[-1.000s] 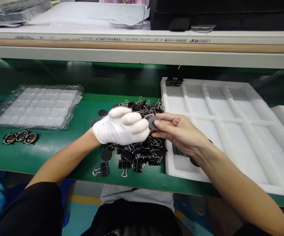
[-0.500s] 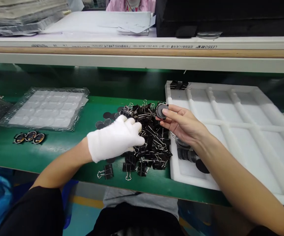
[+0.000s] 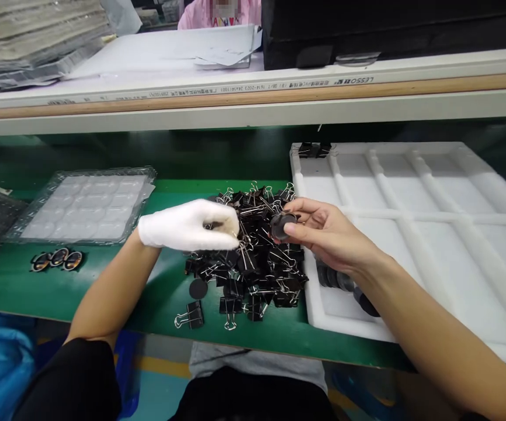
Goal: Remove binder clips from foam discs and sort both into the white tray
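- Long, narrow white plastic strip along the shelf's front edge (image 3: 253,88), its small dark print upside down: the brand "LESSO" with Chinese characters after it.
- Same strip, further along: "(B)", a standard code ending "/T 1614-202" with its last digit unclear, then "24x14(100)", more Chinese characters and a number too small to read surely.
- Light shirt with coloured capitals (image 3: 225,22) under a co-worker's pink jacket (image 3: 191,14): word partly hidden, unreadable.

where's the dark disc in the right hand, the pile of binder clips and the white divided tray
Dark disc (image 3: 281,225): head view, on its flat face
Pile of binder clips (image 3: 249,263): head view, on a clip mid-pile
White divided tray (image 3: 432,217): head view, on its cross divider
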### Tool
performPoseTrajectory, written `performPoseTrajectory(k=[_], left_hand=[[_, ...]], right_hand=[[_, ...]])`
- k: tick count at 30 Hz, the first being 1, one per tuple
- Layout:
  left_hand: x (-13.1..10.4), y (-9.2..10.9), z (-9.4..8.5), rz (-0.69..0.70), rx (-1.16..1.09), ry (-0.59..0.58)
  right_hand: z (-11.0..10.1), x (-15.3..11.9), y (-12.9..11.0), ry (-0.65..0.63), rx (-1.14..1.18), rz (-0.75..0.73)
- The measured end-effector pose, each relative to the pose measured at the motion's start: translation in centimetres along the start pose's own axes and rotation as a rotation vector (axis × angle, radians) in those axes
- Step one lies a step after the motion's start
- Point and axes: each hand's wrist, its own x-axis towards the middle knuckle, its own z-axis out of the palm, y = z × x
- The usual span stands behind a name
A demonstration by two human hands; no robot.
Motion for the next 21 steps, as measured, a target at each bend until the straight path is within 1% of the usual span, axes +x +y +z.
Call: performPoseTrajectory(k=[2,4,6,9,10,12,13,15,17,19,20,21], left_hand=[[0.3,-0.1,0.1,-0.027,-0.121,0.108],[0.5,-0.2,0.2,-0.053,-0.169,0.191],[0.5,-0.1,0.2,-0.074,-0.143,0.187],[0.3,0.1,0.0,-0.131,-0.088,0.125],[0.2,0.1,0.0,-0.153,-0.092,0.122],[0.3,0.2,0.3,-0.189,-0.146,0.168],[0.4,0.2,0.5,-0.194,-0.2,0.209],[0.8,0.1,1.1,-0.174,-0.321,0.299],[1.2,0.1,1.6,-0.136,-0.365,0.371],[1.6,0.1,1.8,-0.082,-0.256,0.426],[1.7,0.1,1.9,-0.059,-0.164,0.445],[1.8,0.0,1.8,-0.045,-0.07,0.468]], right_hand=[[0.1,-0.3,0.0,-0.099,-0.07,0.035],[0.2,-0.6,-0.1,-0.166,-0.124,0.046],[0.4,-0.8,-0.2,-0.192,-0.15,0.047],[0.5,-0.8,-0.2,-0.184,-0.181,0.04],[0.5,-0.8,-0.1,-0.18,-0.191,0.035],[0.4,-0.8,-0.1,-0.201,-0.198,0.033],[0.4,-0.9,-0.1,-0.233,-0.191,0.033],[0.5,-1.1,-0.2,-0.335,-0.167,0.04],[0.7,-1.4,-0.4,-0.438,-0.158,0.044],[1.0,-1.7,-0.5,-0.5,-0.196,0.041],[1.1,-1.8,-0.5,-0.505,-0.238,0.016],[1.2,-1.8,-0.4,-0.479,-0.293,-0.041]])
